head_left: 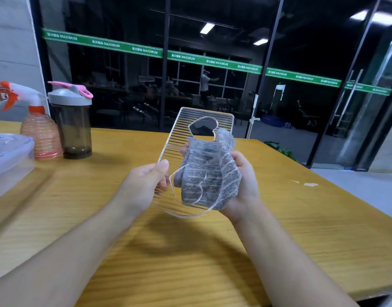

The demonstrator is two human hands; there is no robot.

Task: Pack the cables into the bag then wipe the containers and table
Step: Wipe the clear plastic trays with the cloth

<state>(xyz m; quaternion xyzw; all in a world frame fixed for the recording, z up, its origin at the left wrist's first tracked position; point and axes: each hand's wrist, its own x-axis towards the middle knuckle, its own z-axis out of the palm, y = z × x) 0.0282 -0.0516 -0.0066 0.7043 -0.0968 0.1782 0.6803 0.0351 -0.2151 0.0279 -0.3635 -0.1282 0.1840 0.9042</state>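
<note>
The person holds a clear ribbed plastic lid (197, 129) up in the air above the wooden table (279, 218), tilted away from them. The left hand (144, 182) pinches the lid's left edge, thumb on top and fingers curled beneath. The right hand (243, 180) grips a grey cloth (203, 173) bunched against the lid's underside and wrapped over its right edge. At the table's far left stand a spray bottle (41, 134) and, just beside it, a dark shaker bottle (72, 120). A clear container (8, 156) sits nearer, at the left edge.
</note>
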